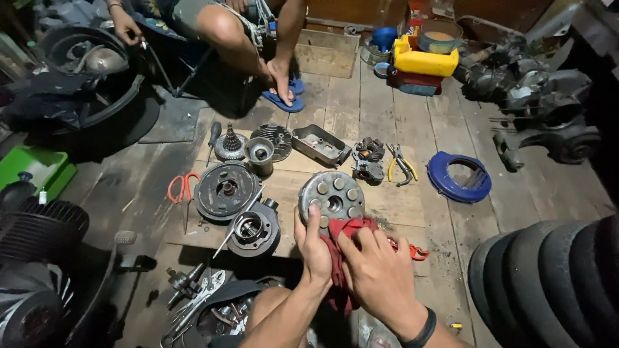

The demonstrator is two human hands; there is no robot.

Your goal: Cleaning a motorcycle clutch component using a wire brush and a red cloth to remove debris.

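My left hand (314,248) grips the lower edge of a round grey metal clutch disc (332,196) with several round weights set in its face, held tilted above a wooden board. My right hand (379,276) presses a red rag (345,235) against the disc's lower right rim. A black band circles my right wrist. The rag hangs down between both hands and hides the disc's bottom edge.
Engine parts lie on the board (400,200): a round cover (227,191), a cylinder (253,229), a gear (229,145), a metal housing (319,143), pliers (401,164), red scissors (183,187). A blue ring (459,177) sits right, tyres (548,283) lower right. Another person's foot (278,74) rests beyond.
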